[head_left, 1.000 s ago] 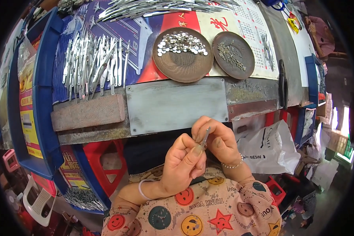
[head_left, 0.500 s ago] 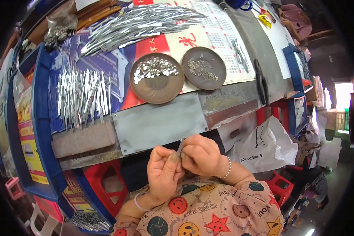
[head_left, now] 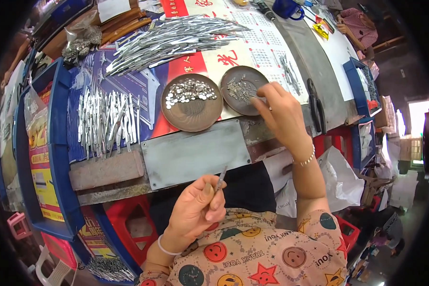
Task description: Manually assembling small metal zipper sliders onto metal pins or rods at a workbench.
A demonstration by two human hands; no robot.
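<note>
Near the bench [head_left: 319, 52] edge, the left hand [head_left: 195, 209] pinches a thin metal strip [head_left: 220, 178], held upright over the lap. The right hand [head_left: 281, 112] reaches apart from it, fingertips closed in the right brown dish [head_left: 233, 102] of small metal pieces.

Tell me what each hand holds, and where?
Left hand pinches a thin metal strip by its lower end. Right hand reaches into the right brown dish; any hold is hidden.

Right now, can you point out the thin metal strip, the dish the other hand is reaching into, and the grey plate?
thin metal strip [head_left: 221, 175], head view, its upper shaft.
right-hand dish [head_left: 239, 89], head view, its inner floor.
grey metal plate [head_left: 195, 152], head view, its flat middle.
</note>
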